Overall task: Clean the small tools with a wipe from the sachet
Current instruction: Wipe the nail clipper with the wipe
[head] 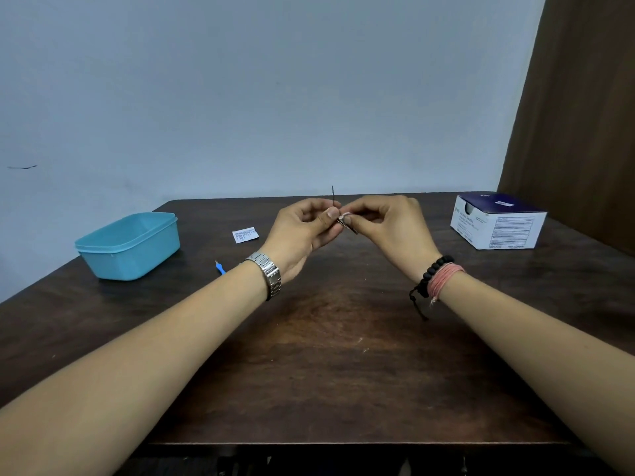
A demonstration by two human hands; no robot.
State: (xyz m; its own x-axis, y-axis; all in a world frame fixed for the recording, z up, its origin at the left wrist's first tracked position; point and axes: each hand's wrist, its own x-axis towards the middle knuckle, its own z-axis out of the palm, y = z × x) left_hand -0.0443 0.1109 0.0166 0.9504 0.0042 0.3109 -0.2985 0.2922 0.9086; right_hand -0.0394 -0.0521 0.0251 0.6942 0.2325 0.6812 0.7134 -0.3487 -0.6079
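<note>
Wipe on thin dark tool: cleaning under way above table.
Blue tool lies apparently unwiped beside tub; sachet is open; left hand pinches tool, right hand pinches wipe.

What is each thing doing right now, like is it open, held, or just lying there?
left hand: pinches the thin dark tool
right hand: pinches the wipe against the tool
thin dark tool: held above the table, tip pointing up
wipe: pressed on the tool
sachet: lying flat on the table
blue tool: lying untouched
blue tub: open, no lid
box: top opened
</note>
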